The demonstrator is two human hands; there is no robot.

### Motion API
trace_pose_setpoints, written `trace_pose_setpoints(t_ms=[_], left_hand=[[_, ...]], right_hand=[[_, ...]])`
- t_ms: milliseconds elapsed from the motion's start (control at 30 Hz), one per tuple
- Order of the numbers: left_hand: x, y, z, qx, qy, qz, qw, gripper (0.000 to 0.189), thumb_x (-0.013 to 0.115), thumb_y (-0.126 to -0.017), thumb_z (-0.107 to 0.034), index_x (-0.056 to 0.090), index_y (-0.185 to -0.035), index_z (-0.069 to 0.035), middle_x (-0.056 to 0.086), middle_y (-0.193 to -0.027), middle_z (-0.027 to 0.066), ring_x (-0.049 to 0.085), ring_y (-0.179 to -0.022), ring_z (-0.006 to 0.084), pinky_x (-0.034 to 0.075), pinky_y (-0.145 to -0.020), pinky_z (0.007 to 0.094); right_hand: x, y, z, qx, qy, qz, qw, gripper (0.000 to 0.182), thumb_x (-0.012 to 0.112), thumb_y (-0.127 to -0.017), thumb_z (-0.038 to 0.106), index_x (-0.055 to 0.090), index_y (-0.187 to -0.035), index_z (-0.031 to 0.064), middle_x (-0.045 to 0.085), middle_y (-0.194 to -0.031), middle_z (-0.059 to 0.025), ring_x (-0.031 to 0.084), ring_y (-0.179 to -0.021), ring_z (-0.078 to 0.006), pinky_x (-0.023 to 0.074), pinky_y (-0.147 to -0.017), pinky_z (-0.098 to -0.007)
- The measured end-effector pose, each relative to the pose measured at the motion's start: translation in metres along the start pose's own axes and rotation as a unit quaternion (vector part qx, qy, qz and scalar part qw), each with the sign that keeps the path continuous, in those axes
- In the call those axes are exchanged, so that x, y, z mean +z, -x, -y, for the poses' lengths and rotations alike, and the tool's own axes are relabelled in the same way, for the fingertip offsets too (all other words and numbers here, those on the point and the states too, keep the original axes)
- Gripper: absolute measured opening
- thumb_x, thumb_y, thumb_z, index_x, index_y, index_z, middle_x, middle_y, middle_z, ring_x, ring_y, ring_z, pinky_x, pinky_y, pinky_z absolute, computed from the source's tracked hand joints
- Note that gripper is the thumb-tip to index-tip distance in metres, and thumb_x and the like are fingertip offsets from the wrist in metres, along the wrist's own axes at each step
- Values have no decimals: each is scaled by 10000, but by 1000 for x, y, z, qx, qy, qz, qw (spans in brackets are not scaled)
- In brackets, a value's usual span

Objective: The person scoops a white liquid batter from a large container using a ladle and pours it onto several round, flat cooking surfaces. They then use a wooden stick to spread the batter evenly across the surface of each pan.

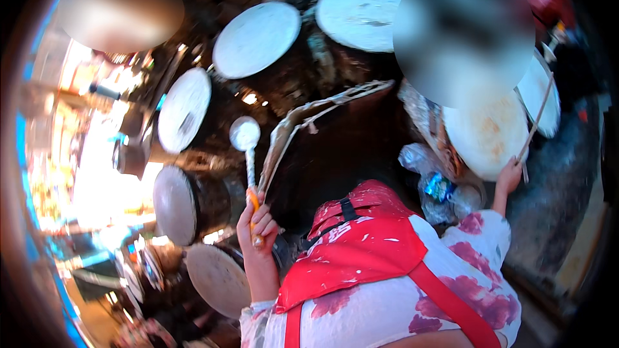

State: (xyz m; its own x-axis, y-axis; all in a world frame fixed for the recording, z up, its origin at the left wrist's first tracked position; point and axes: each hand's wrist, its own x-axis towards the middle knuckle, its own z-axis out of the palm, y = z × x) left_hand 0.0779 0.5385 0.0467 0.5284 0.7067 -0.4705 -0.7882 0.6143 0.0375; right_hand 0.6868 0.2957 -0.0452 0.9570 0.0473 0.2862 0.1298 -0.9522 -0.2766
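Observation:
My left hand (pixel 258 227) is closed round the orange-yellow handle of a ladle-like tool. Its round, white-coated head (pixel 244 134) points up and away from me. Just right of it, a long pale-brown edge (pixel 285 130) with white streaks curves over a dark hollow; I cannot tell what it belongs to. At the far right, my right hand (pixel 509 177) grips a thin stick (pixel 537 121). That stick slants past the right side of a round, cream-white surface (pixel 488 135) with brownish stains. Whether the two touch is unclear.
Round white tops on dark bodies curve around me, including one left (pixel 175 205), one ahead (pixel 257 40) and one farther right (pixel 360 14). Clear plastic bags (pixel 437 193) lie beside the stained surface. I wear a white-splashed red apron (pixel 358 256). Blurred patches hide parts of the top.

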Motion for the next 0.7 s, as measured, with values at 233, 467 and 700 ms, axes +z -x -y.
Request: trace_pose_setpoints(t_ms=[233,467,700], left_hand=[[7,50,-8,112,49,3,992,328,386,-980,-224,464,-1180,25,390,-613,-2,365,-400,79,318,-394,231],[-38,155,45,399,-50,-117,908,342,437,-960,-231,395,-1246,-48,416,-638,7,401,-403,85,344,-392,232],[-91,245,163,610,83,-224,756,332,418,-964,-222,386,-1241,-41,398,-640,-3,377,-410,65,321,-398,228]], right_hand=[[48,126,222,-475,-226,297,797,328,477,-922,349,628,-956,60,629,-794,-181,601,-748,-373,453,-643,-430],[29,313,339,-831,-76,455,309,213,609,-829,266,615,-763,64,611,-704,-140,603,-673,-338,468,-589,-432],[49,401,350,-930,-4,367,22,271,605,-822,310,574,-679,82,607,-657,-121,606,-643,-322,477,-578,-426]])
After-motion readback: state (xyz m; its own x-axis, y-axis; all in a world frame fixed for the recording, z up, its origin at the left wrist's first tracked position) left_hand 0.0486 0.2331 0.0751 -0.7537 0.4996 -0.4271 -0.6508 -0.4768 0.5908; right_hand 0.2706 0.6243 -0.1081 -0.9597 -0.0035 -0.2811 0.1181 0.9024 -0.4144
